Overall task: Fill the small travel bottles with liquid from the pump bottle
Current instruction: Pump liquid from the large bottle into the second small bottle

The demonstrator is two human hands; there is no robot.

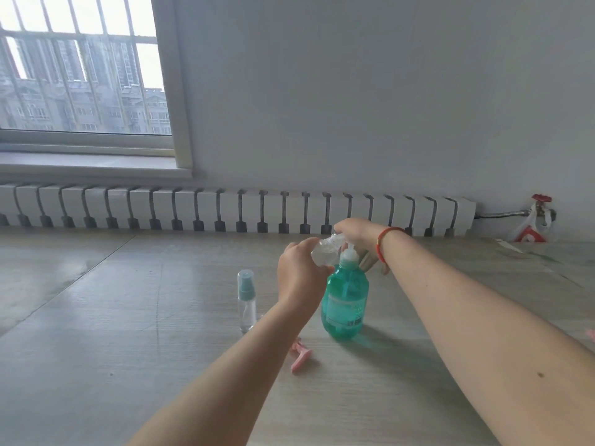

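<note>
1. Far left, up high: barred window [80,66] with a pale sill, grey apartment blocks beyond the glass.
2. Below it, along the base of the wall: long white ribbed radiator [238,209], running nearly the full width of the view.
3. Left of centre, upright on the pale wood-grain floor [96,317]: small clear plastic spray bottle with a teal nozzle under a clear cap [246,300], untouched, just left of the left forearm; contents not clear enough to judge.
4. Nearer the camera, flat on the floor: pink plastic piece [301,357], partly hidden by the left forearm; kind not certain.
5. Centre: left hand [301,272], fingers curled closed around a small clear travel bottle [326,252], held tilted up against the spout of the pump.
6. Directly beneath and just right: round translucent teal pump bottle with a white label [346,304], upright on the floor, mostly full of blue-green liquid, teal pump head at the top.
7. Above the pump: right hand [354,230], palm down over the pump head, fingers bent over it and over the mouth end of the travel bottle; exact contact hidden by blur.
8. On the right wrist: thin red string bracelet [383,244].
9. Far right, at the wall: red-handled valve on a metal pipe [541,204], with a white and red plastic bag [529,230] hanging below.
</note>
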